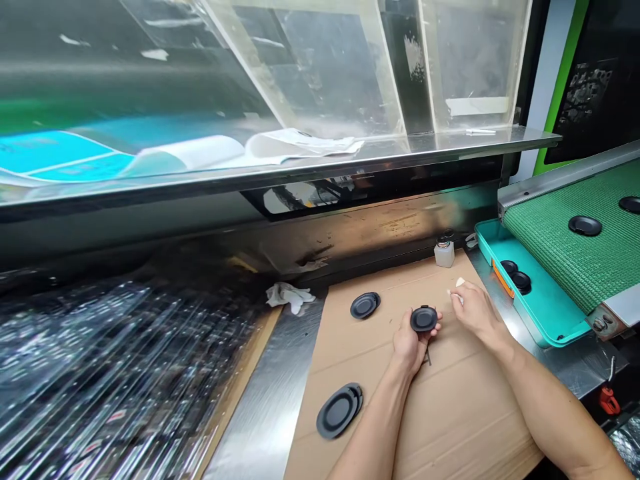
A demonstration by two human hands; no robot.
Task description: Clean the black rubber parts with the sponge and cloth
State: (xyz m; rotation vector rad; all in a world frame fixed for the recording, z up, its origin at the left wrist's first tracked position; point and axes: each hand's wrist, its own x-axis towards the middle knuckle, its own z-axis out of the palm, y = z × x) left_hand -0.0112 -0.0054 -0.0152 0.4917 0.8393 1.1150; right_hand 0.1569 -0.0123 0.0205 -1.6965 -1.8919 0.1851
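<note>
Over the cardboard sheet (450, 413), my left hand (411, 341) holds a small black oval part (423, 319) with its face up. My right hand (471, 305) is to the right of it, with the fingers pinched on a small white piece (460, 283), too small to make out fully. A black oval part (365, 305) lies on the cardboard to the left of my left hand. Nearer the front left of the sheet are overlapping black oval parts (338, 411).
A green conveyor belt (565, 240) at the right carries black parts above a teal tray (545, 313) with a few more. A small white bottle (444, 253) and a crumpled white cloth (290, 297) are at the back. Plastic-wrapped goods (120, 373) fill the left, below a metal shelf (410, 145).
</note>
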